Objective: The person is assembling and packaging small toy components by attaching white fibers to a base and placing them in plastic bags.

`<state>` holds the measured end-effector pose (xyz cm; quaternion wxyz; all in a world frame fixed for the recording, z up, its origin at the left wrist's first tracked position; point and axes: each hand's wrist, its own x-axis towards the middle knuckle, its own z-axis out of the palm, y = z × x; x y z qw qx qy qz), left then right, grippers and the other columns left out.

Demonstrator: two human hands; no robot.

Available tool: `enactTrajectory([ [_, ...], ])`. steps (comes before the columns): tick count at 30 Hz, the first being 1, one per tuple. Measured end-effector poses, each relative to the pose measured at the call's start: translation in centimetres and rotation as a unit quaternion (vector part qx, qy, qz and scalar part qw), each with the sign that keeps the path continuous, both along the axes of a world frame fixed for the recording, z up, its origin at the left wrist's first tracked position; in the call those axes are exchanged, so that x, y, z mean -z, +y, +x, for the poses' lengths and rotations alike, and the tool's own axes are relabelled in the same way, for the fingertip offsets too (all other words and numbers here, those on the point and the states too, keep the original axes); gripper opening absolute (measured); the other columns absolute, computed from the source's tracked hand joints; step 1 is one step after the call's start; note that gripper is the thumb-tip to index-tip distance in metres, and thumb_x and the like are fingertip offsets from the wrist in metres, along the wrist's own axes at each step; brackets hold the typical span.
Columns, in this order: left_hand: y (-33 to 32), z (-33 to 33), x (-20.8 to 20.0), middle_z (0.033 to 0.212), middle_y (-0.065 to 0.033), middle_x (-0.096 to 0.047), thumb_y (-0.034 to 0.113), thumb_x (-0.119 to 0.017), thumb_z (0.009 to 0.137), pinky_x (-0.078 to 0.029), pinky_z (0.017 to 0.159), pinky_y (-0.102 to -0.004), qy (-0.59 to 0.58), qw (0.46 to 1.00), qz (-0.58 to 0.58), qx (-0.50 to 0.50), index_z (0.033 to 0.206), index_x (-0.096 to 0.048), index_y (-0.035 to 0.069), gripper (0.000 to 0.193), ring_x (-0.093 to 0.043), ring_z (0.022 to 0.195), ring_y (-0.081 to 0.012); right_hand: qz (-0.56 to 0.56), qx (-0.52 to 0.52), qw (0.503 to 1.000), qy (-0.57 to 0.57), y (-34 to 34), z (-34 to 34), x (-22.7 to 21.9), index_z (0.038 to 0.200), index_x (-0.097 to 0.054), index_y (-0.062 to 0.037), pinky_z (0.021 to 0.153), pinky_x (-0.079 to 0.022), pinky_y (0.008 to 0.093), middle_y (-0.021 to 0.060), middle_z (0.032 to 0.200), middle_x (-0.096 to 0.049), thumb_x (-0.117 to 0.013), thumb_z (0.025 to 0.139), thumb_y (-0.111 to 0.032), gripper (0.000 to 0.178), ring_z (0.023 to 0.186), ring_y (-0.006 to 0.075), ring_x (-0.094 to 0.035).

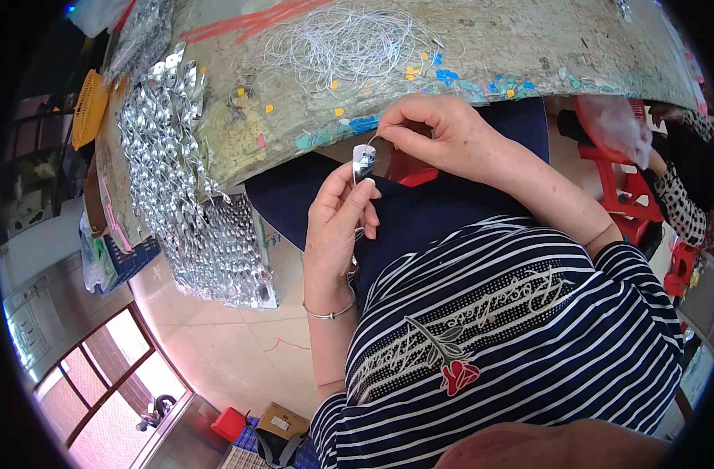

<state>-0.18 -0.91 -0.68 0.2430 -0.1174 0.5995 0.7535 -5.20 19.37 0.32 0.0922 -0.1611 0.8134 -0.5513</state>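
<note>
My left hand (335,217) pinches a small shiny silver strip (363,160) with a rounded upper end, held upright just off the table's near edge. Above and to the right, my right hand (447,139) closes thumb and forefinger on a thin pale string (373,139) that runs to the strip's top end. Whether it passes through a hole there is too small to tell. On the table lies a loose tangle of white string (353,43). To the left, many twisted silver strips (157,141) drape over the edge and hang down.
Small yellow, blue and green flakes dot the worn table top (490,47). A yellow basket (88,109) is at its left end. Beyond my right arm are a red stool (622,184) and another person's spotted sleeve (680,207). A cardboard box (282,422) sits low on the floor.
</note>
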Motion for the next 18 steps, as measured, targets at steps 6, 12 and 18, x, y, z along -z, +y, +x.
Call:
enactTrajectory([
  [6,0.2,0.1,0.4,0.082,-0.0031,-0.060,0.015,-0.058,0.092,-0.039,0.045,-0.0184,0.001,1.000,-0.012,-0.008,0.114,-0.056,0.001,0.027,-0.052,0.055,-0.0063,0.015,0.004,0.999,0.051,0.1,-0.2,0.7,0.094,-0.064,-0.0010,0.068,-0.048,0.0244,0.0058,0.083,-0.063,-0.062,0.089,-0.012,0.012,0.076,0.0122,-0.060],
  [12,0.3,0.6,0.4,0.082,-0.0030,-0.060,0.016,-0.059,0.092,-0.040,0.045,-0.0181,-0.005,1.000,-0.014,-0.010,0.112,-0.056,0.001,0.026,-0.052,0.055,-0.0056,0.020,0.001,0.996,0.082,0.0,0.1,0.8,0.093,-0.064,-0.0010,0.067,-0.048,0.0245,0.0058,0.081,-0.062,-0.062,0.088,-0.011,0.011,0.075,0.0127,-0.059],
  [18,-0.5,1.0,0.5,0.082,-0.0027,-0.060,0.016,-0.059,0.092,-0.039,0.045,-0.0179,-0.007,1.000,-0.013,-0.015,0.111,-0.056,0.001,0.025,-0.052,0.055,-0.0056,0.008,-0.014,0.999,0.050,-0.8,0.3,0.9,0.091,-0.063,-0.0007,0.066,-0.047,0.0253,0.0053,0.079,-0.062,-0.062,0.088,-0.011,0.011,0.074,0.0136,-0.059],
])
